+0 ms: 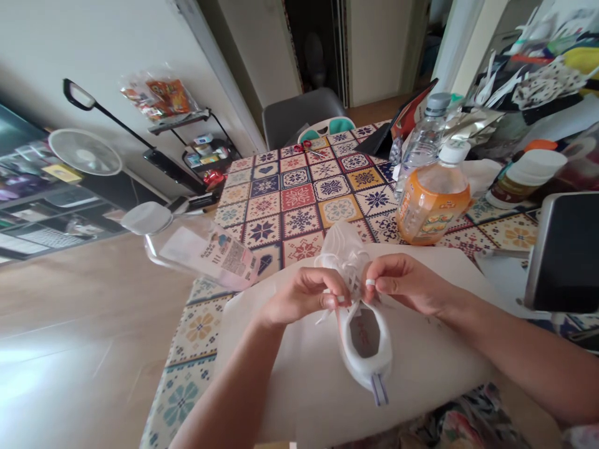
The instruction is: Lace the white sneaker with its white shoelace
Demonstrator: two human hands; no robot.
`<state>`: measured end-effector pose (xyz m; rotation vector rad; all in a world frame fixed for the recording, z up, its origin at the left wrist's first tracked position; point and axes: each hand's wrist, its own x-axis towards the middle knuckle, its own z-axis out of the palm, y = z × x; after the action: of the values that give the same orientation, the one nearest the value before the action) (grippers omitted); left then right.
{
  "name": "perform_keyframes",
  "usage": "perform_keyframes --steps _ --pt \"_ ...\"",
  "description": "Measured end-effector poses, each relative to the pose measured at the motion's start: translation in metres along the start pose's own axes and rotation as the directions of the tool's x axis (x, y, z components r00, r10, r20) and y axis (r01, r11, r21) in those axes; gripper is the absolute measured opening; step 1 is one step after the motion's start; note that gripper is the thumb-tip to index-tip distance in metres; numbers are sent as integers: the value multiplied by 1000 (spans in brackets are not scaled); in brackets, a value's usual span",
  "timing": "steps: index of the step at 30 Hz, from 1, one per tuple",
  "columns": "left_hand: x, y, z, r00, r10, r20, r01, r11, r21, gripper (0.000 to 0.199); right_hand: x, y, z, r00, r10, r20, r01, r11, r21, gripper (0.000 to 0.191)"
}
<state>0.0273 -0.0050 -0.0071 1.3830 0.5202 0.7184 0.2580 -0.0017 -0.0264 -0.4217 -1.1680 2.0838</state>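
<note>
Over white shoe [345, 344], left hand [311, 292] and right hand [405, 280] each pinching laces [350, 267], ends partly hidden, hard to trace

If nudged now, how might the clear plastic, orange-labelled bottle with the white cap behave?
The bottle probably feels light: no liquid shows through its clear shoulder. Its broad body suggests sliding before tipping. Thin-looking plastic may dent.

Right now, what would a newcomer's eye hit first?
The white shoe, toe away on the pale mat, with the left grip and right grip at its laces. Beyond it, the boldly patterned tablecloth; ahead to the right, the orange-labelled bottle.
</note>
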Motion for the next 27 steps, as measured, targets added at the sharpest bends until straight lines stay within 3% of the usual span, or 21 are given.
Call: perform_keyframes --steps 3,6,12,14,20,24,27 --pt "2 -6 5 992 -54 -117 49 998 -41 31 1 3 1 999 46 -29 -45 998 31 19" --pt "5 -3 9 985 -103 -136 98 994 -42 32 1 6 3 996 71 -53 -70 997 12 20" --pt "7 2 18 994 40 -103 -41 999 -5 13 1 4 11 994 -64 -90 48 984 -170 17" --pt "8 -1 22 991 31 -128 -39 998 -58 12 0 3 15 990 -94 -107 67 971 -228 16" --pt "12 -10 34 957 -115 -267 32 954 -297 38 -2 4 17 985 -11 -174 -41 956 -291 27" --pt "12 -10 41 944 -97 -315 9 963 -268 28 -5 -1 18 987 -3 -159 -50 943 -329 27" --pt "10 -8 42 928 -54 -369 3 991 -137 24 -7 -4 20 985 -44 -166 -21 930 -367 22"
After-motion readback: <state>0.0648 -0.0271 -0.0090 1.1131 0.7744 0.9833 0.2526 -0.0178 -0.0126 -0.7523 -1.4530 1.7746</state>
